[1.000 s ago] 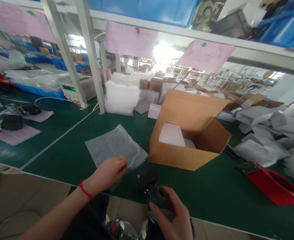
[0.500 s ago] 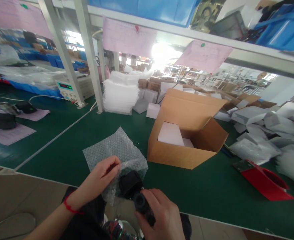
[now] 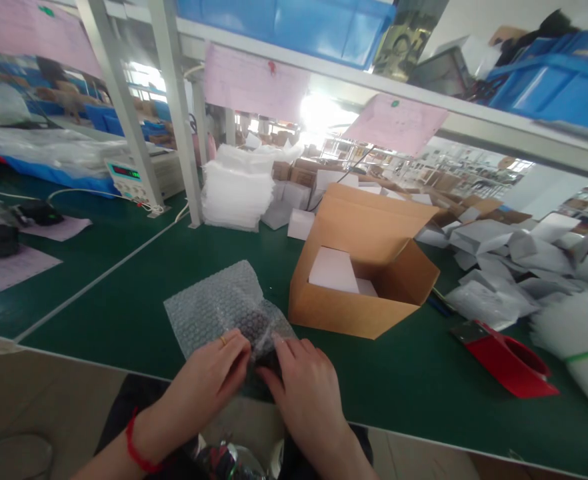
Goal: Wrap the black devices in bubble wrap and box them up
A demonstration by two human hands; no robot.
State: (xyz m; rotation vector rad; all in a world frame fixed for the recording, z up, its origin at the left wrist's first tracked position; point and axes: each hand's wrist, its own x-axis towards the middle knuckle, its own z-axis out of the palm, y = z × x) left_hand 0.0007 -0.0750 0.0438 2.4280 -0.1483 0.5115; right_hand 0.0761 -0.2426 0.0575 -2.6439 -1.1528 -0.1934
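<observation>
A clear bubble wrap bag (image 3: 209, 307) lies on the green tabletop near its front edge. Inside its right part a black device (image 3: 254, 325) shows dimly through the plastic; its near end is largely hidden by my fingers. My left hand (image 3: 214, 373), with a ring and a red wrist cord, is closed on the bag's near edge. On the other side, my right hand (image 3: 307, 387) grips the bag's mouth, thumb below and fingers above, close around the device's near end. The two hands are a small gap apart.
An open cardboard box (image 3: 354, 307) holding white boxes (image 3: 333, 269) stands right of the bag. Farther right lie a red tape dispenser (image 3: 509, 363) and crumpled white packaging (image 3: 494, 293). Behind are stacked white foam sheets (image 3: 237, 190) and a power supply (image 3: 127, 181). A shelf (image 3: 324, 60) runs overhead.
The black device has moved from outside the bag's mouth into the bag. My right hand has shifted up from the device's tube-like end onto the bag's edge; my left hand has moved slightly nearer me.
</observation>
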